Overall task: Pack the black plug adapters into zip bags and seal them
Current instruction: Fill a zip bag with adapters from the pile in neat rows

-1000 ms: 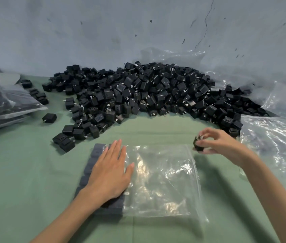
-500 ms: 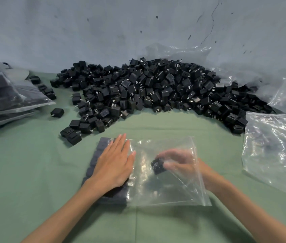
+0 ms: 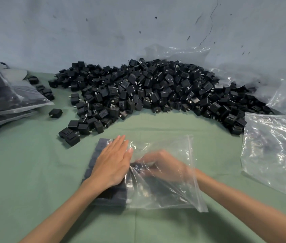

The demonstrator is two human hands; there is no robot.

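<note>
A clear zip bag (image 3: 179, 193) lies flat on the green table in front of me, its left part filled with rows of black plug adapters (image 3: 96, 155). My left hand (image 3: 113, 163) presses flat on top of those packed adapters, fingers together. My right hand (image 3: 163, 166) is inside the bag through its right-hand opening, fingers closed on one black adapter (image 3: 138, 167) held against the packed rows. A big heap of loose black adapters (image 3: 156, 90) stretches across the back of the table.
Filled zip bags (image 3: 2, 95) are stacked at the far left. Empty clear bags (image 3: 275, 151) lie at the right. A few stray adapters (image 3: 55, 113) sit left of the heap. A grey wall (image 3: 138, 28) rises right behind the heap.
My right hand went from outside the bag's right edge into the bag with an adapter and has moved it left up to the packed rows. My left hand stayed pressed on the rows.
</note>
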